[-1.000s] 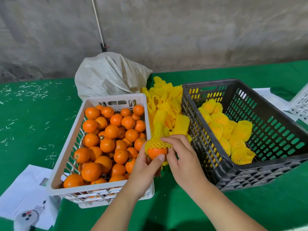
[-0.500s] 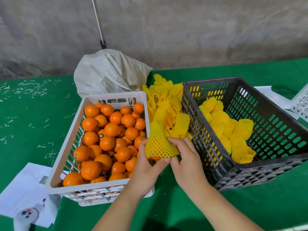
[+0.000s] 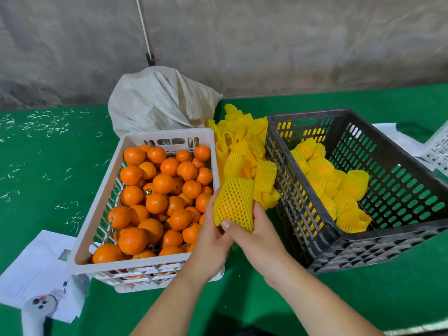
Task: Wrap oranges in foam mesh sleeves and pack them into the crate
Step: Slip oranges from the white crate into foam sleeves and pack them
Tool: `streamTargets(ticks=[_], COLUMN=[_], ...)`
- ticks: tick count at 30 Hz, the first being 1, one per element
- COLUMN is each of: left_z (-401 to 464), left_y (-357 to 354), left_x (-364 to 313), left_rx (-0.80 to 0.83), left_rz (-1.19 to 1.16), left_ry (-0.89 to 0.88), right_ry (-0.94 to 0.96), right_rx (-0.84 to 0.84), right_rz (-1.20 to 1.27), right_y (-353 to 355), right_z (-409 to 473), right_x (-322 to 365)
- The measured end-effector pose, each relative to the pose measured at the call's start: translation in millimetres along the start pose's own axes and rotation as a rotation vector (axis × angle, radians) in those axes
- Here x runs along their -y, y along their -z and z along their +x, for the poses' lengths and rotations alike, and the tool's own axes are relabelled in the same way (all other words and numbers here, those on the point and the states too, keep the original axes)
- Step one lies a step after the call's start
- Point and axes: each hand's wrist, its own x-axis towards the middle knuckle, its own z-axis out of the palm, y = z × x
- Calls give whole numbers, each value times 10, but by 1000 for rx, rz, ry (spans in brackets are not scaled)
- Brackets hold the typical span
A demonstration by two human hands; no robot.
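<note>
Both hands, left (image 3: 211,241) and right (image 3: 257,236), grip a sleeved orange (image 3: 234,206) just left of the black crate (image 3: 322,229); wrapping looks done, next it goes in.

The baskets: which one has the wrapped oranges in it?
The black crate, right of the white crate. It holds yellow-sleeved oranges; the white one's are bare.

Bright orange fruit (image 3: 155,197) fills a white slotted crate (image 3: 97,214) on a deep green table cover (image 3: 48,180) flecked with pale shavings. Right of the white crate lies a heap of yellow foam mesh sleeves (image 3: 242,144), their diamond netting repeated on the sleeved orange (image 3: 234,206), where orange shows through the holes. Further right, a black perforated crate (image 3: 400,190) holds yellow-netted fruit (image 3: 324,170). Behind the white crate sits an off-white woven sack (image 3: 160,100) against a mottled grey wall (image 3: 266,40).
</note>
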Motion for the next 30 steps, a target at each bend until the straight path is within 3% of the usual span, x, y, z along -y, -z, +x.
streamTargets(ticks=[7, 14, 21, 25, 30], left_z=[6, -15, -84, -128, -145], left_y=[-45, -51, -141, -175, -151], left_x=[-44, 56, 71, 42, -19], left_rx=[-27, -248, -313, -278, -103], left_rz=[-84, -219, 66, 212, 49], left_ry=[69, 62, -137, -189, -39], right_ry=[-68, -109, -115, -36, -16], right_rx=[-38, 82, -20, -40, -72], right_rz=[255, 563, 726, 684, 428], right_y=[97, 129, 117, 71, 180], right_z=[-3, 6, 52, 62, 104], right_x=[19, 0, -72, -83, -84])
